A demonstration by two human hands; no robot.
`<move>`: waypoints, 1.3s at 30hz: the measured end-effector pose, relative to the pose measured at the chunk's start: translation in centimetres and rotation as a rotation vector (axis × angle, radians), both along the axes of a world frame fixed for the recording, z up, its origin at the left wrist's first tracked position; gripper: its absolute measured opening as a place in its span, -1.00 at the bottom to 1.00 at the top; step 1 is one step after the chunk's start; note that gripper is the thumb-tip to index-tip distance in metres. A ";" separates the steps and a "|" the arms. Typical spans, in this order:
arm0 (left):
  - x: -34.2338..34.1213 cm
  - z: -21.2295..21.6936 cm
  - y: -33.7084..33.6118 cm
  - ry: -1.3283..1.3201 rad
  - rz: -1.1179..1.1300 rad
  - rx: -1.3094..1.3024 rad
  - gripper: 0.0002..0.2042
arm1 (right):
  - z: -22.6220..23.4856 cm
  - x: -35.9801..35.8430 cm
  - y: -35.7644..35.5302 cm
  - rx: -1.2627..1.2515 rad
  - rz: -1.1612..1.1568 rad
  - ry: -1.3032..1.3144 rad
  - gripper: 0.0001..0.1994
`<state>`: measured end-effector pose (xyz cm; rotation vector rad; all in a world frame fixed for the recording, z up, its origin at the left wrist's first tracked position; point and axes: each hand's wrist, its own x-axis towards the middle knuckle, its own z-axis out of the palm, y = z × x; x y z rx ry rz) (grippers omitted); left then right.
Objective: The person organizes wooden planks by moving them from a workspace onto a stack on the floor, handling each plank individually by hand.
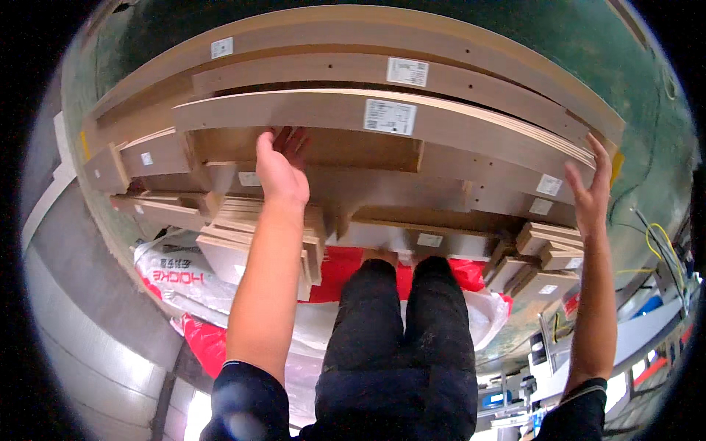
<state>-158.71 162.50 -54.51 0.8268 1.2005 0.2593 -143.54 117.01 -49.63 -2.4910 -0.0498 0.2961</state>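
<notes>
A long brown wooden board (pixel 309 109) with a white label lies across the stack in front of me, its pale edge facing up. Just under its lower edge is my left hand (pixel 282 170), open, with the thumb raised and the fingers apart in shadow. At the board's right end my right hand (pixel 593 180) is also open, thumb and fingers spread; whether it touches the board I cannot tell. Behind lie another labelled long board (pixel 294 73) and, farthest away, a longer curved-looking board (pixel 353 35).
Short stacked boards (pixel 254 220) stand at the left, and a smaller pile (pixel 548 246) at the right. Red and white plastic wrapping (pixel 173 268) lies by my legs. Cables (pixel 662 250) and a metal frame (pixel 548 338) are at the right on the green floor (pixel 640 95).
</notes>
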 end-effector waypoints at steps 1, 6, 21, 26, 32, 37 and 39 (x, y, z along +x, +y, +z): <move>-0.5 0.6 0.4 0.139 -0.071 0.325 -0.63 | 1.4 0.3 1.8 -0.123 0.274 -0.015 -0.41; 1.6 6.6 3.3 0.316 -1.028 1.707 -0.38 | 0.7 0.6 5.0 -0.427 0.621 0.165 -0.14; 10.2 8.7 12.0 0.293 -1.856 1.539 -0.53 | 0.7 4.1 4.5 -0.305 0.676 0.022 -0.37; 12.2 5.6 14.0 0.276 -1.920 1.461 -0.50 | -0.4 5.1 5.5 -0.299 0.672 0.107 -0.41; 12.4 3.7 13.8 0.307 -1.968 1.357 -0.49 | -0.3 5.9 5.8 -0.243 0.699 0.200 -0.43; 11.8 3.7 13.6 0.235 -1.897 1.405 -0.53 | 0.2 5.7 6.1 -0.285 0.679 0.252 -0.43; 11.8 4.3 13.7 0.270 -1.932 1.396 -0.54 | -0.1 5.1 6.1 -0.284 0.724 0.190 -0.41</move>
